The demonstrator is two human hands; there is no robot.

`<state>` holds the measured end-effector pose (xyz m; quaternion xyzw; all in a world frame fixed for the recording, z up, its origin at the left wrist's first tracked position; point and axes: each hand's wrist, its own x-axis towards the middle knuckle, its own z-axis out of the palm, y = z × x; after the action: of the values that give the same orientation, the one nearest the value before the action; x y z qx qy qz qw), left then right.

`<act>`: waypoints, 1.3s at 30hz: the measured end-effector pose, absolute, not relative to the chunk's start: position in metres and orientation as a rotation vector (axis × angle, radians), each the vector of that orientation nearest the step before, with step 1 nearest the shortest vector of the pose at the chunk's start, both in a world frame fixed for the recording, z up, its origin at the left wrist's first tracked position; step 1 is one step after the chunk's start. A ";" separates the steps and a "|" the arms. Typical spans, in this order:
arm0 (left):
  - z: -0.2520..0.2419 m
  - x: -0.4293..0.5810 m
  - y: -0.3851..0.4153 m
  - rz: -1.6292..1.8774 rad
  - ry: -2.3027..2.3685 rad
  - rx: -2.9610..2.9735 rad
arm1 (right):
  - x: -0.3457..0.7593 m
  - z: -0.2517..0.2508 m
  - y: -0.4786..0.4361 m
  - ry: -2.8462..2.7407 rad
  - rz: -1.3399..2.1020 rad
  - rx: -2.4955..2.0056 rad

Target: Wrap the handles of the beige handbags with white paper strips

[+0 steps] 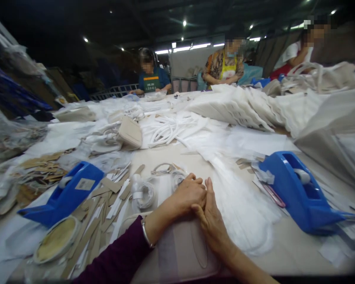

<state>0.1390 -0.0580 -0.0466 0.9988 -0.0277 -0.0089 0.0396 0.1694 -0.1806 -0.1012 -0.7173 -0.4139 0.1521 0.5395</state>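
Observation:
My left hand (187,194) and my right hand (211,215) rest together at the table's near middle, on top of a pale pink-beige bag (180,248) that lies flat under them. The left hand's fingers are curled; the right hand lies flat alongside it, fingers straight. What the fingers pinch, if anything, is hidden. A dark purple sleeve and a silver bracelet (146,233) are on my left arm. Rolls of clear tape (143,194) lie just left of the hands.
Two blue tape dispensers stand at left (65,194) and right (298,189). Cardboard strips (97,213), a round lid (56,238), a beige pouch (130,132), white cords and stacked white fabric (236,106) cover the table. Three people work at the far side.

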 end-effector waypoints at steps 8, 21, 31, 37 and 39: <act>-0.021 0.122 -0.050 0.587 0.233 2.460 | 0.176 -0.111 -0.182 -1.130 0.317 -1.810; -0.074 -0.102 -0.087 0.657 1.153 1.777 | 0.180 -0.106 -0.185 -1.193 0.402 -1.815; -0.072 -0.054 -0.068 0.730 1.099 1.652 | 0.226 -0.087 -0.166 -1.174 0.549 -2.029; -0.080 -0.048 -0.068 0.726 1.084 1.574 | 0.252 -0.091 -0.160 -1.709 0.115 -2.018; -0.084 -0.048 -0.068 0.740 1.079 1.565 | 0.233 -0.066 -0.140 -1.778 -0.180 -1.980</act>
<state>-0.0483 -0.0682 -0.0842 0.6536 0.4506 0.3093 0.5236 0.2334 -0.1396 -0.0664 -0.7216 -0.6480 -0.0656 0.2347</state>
